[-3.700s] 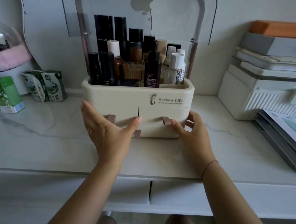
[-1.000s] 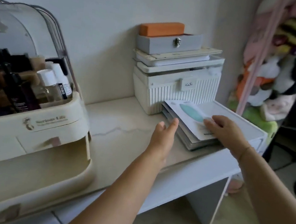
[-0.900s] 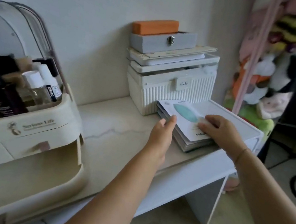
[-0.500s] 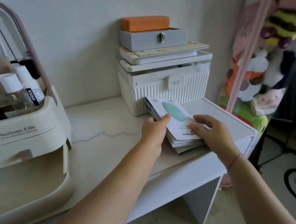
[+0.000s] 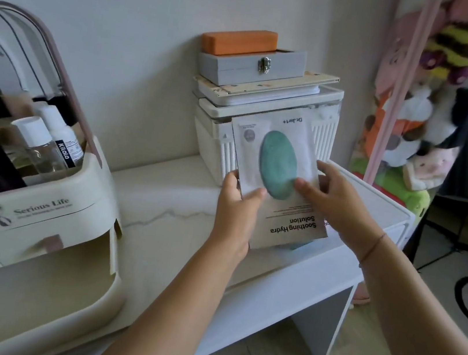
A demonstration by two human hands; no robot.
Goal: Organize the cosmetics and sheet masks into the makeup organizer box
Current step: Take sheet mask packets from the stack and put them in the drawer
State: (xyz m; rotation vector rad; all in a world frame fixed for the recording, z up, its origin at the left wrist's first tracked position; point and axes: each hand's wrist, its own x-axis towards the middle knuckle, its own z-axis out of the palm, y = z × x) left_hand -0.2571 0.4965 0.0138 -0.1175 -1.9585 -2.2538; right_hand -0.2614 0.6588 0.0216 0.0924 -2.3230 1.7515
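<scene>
Both hands are on the stack of sheet masks [image 5: 279,181], holding it up off the bench [image 5: 168,201] and tilted nearly upright, in front of the white ribbed storage box [image 5: 214,135] at the far right. The left hand [image 5: 235,208] has its fingers clamped on the stack's left edge, thumb across the front, and the right hand [image 5: 335,201] pinches the right side, fingertips lying on the green oval of the front packet. That packet's upside down from here and reads "Soothing Hydra Solution". More packets sit behind it, though I can't tell how many. The makeup organizer box [image 5: 39,215] is on the left side of the bench, well apart from the masks, clear lid flipped up, with bottles [image 5: 37,145] standing in the top tray and the lower drawer [image 5: 42,294] pulled open. On top of the ribbed box there's a grey latched case [image 5: 252,66] with an orange block [image 5: 239,41] on it
</scene>
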